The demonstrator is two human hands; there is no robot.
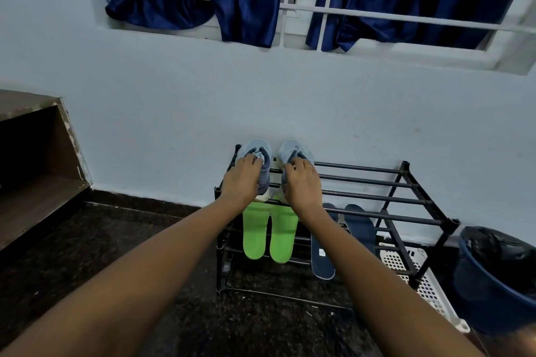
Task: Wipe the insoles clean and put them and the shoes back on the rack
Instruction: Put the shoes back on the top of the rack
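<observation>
Two light blue shoes stand side by side at the left end of the black rack's [377, 180] top shelf, toes to the wall. My left hand [240, 180] grips the left shoe [258, 146] over its opening. My right hand [301, 182] grips the right shoe [291, 149] the same way. On the shelf below lie two green insoles [255, 235] under the shoes, and two dark blue insoles [358, 226] to their right, partly hidden by my right forearm.
A white perforated basket [406, 266] leans under the rack's right end. A blue bin [493, 278] lined with a black bag stands at the far right. Wooden steps [37, 159] rise on the left. The floor is dark speckled stone.
</observation>
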